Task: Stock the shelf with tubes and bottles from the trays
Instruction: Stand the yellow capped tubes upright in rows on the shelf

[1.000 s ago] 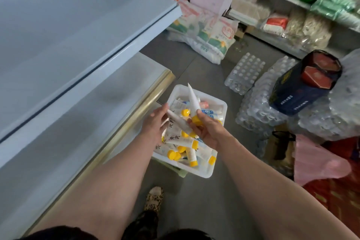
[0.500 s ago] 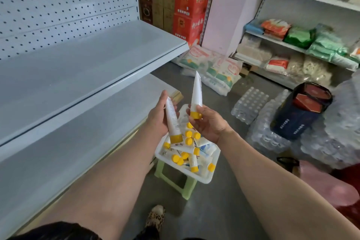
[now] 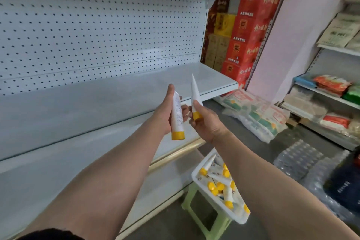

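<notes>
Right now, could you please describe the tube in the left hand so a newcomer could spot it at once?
Start at the grey pegboard shelf. In front of it two raised hands each hold a white tube. The left hand grips its tube cap down; unlike the right hand's tube, it shows its broad printed face and full yellow cap.

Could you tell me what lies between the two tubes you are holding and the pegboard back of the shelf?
In the head view, only bare grey shelf board lies between the tubes and the pegboard.

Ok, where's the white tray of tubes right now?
In the head view the white tray sits low and right of centre on a green stool, beside the bottom shelf and partly hidden under the right forearm.
</notes>
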